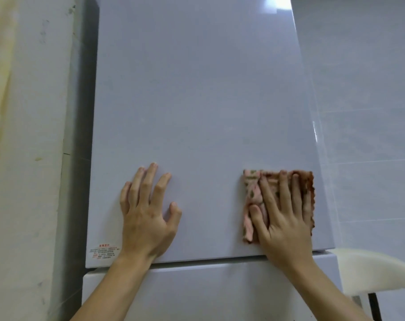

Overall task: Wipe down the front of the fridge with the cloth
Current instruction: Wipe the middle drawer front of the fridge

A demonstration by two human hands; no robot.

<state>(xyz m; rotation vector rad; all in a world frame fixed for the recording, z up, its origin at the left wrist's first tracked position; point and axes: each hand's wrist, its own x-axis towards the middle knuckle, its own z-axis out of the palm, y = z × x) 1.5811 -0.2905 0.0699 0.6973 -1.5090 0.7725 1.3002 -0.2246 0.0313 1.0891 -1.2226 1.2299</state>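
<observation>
2 hands flat on the upper door of the white fridge, low in the frame. Left hand, lower centre-left: fingers straight and spread, thumb out to the side, resting on bare door, holding nothing. Right hand, lower centre-right: fingers straight and slightly apart, pressing a folded pink patterned cloth against the door near its right edge, just above the seam to the lower door. Cloth edges showing above, left and right of the fingers. Red-print sticker at the upper door's lower left corner, beside the left wrist. Pale seat on dark legs at lower right of the frame, beside the fridge.
</observation>
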